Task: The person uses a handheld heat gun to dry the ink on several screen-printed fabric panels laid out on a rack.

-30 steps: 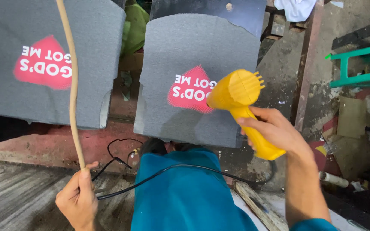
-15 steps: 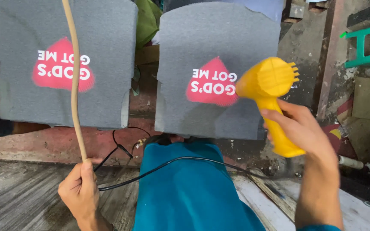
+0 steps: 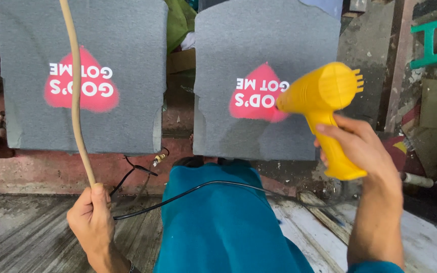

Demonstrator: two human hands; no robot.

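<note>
A worn wooden plank floor (image 3: 21, 237) is running across the bottom, with a reddish, paint-stained ledge (image 3: 51, 167) lying behind it. On the left, a grey fabric panel (image 3: 122, 60) with a red printed patch is hanging flat. The left hand (image 3: 91, 220) is closing its fingers (image 3: 102, 199) tightly around the lower end of a tan pole (image 3: 76, 96) that is rising up across that panel. A black cable (image 3: 198, 189) is trailing over the person's teal garment (image 3: 218, 227). Further right, a second grey printed panel (image 3: 259, 45) is hanging beside the first. The right hand (image 3: 365, 151) is wrapping its fingers (image 3: 347, 132) firmly around the handle of a yellow heat gun (image 3: 324, 101), its nozzle pointing at that panel's red patch. At far right a green frame (image 3: 431, 43) is standing against a grimy wall.
</note>
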